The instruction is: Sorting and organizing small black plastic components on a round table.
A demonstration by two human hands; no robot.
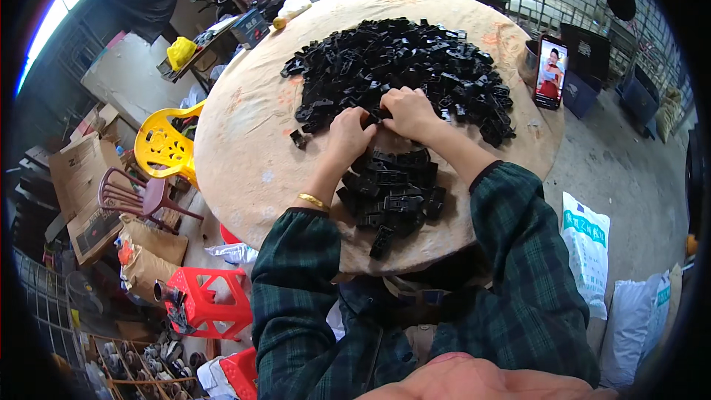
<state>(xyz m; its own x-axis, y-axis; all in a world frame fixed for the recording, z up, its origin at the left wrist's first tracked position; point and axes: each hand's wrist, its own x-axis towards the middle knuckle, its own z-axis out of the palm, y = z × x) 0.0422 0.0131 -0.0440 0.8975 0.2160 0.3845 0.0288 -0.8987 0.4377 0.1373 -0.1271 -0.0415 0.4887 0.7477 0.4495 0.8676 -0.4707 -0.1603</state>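
My left hand (349,133), with a gold bangle at the wrist, and my right hand (407,112) meet over the near edge of a large heap of small black plastic parts (392,59). The fingers of both are bent and closed together on one small black plastic part (378,116), mostly hidden by the fingertips. Between my forearms lies a smaller pile of similar black parts (396,196), nearer to me. One loose black piece (298,139) sits left of my left hand.
A beige cloth covers the round table (252,141). At its right edge a phone (550,70) leans upright beside a metal cup (529,59). A yellow chair (159,144) and red stool (215,300) stand left; white sacks (586,244) stand right.
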